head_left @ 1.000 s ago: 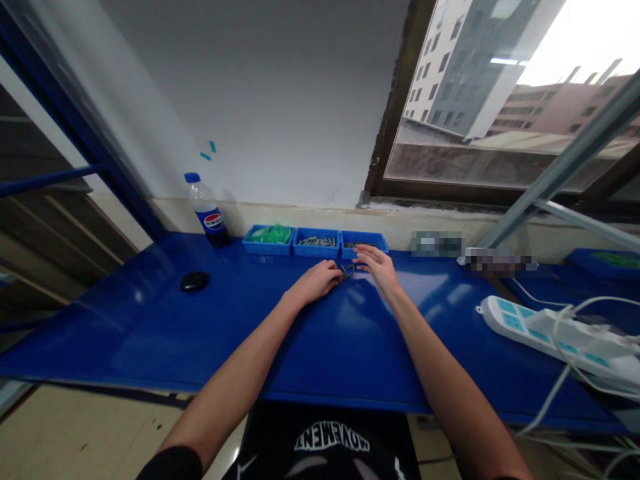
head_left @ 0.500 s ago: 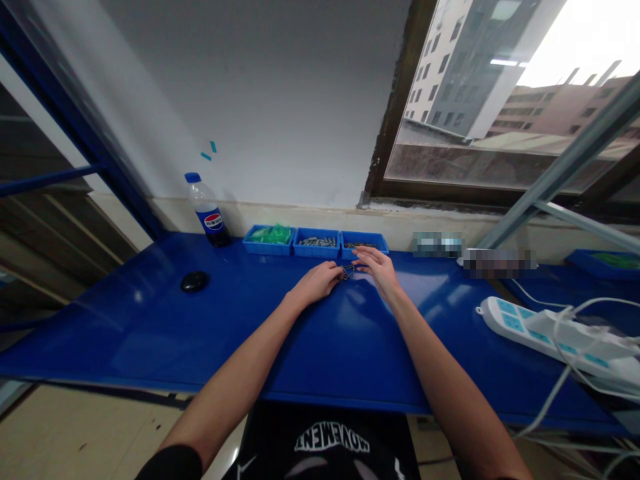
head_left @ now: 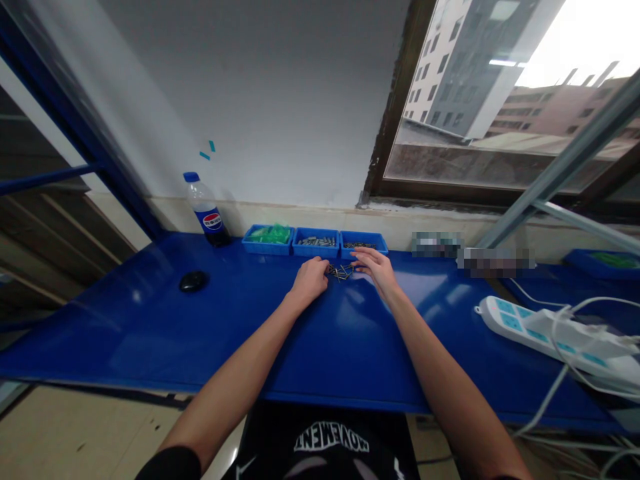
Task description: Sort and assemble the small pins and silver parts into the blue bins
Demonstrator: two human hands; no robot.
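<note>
A small loose pile of thin metal screws [head_left: 342, 272] lies on the blue table between my hands. At its left edge is my left hand [head_left: 311, 279], with the fingers curled together and the tips touching the nearest screws. Whatever may be inside those fingers is hidden. My right hand [head_left: 376, 268] rests at the pile's right side, fingers stretched and slightly apart, holding nothing I can see. Just behind it stands a blue bin of dark screws [head_left: 363, 253]. Beside that are a blue bin of grey metal pieces [head_left: 316, 252] and a blue bin with green plastic bags [head_left: 268, 249].
A cola bottle [head_left: 213, 223] stands at the back left, with a black round object [head_left: 193, 281] in front of it. On the right lies a white power strip [head_left: 545, 337] with tangled cables. Blurred items [head_left: 496, 263] sit near the window wall.
My left hand has shifted left, away from my right hand. More of the screw pile shows between them. The right hand has barely moved.
</note>
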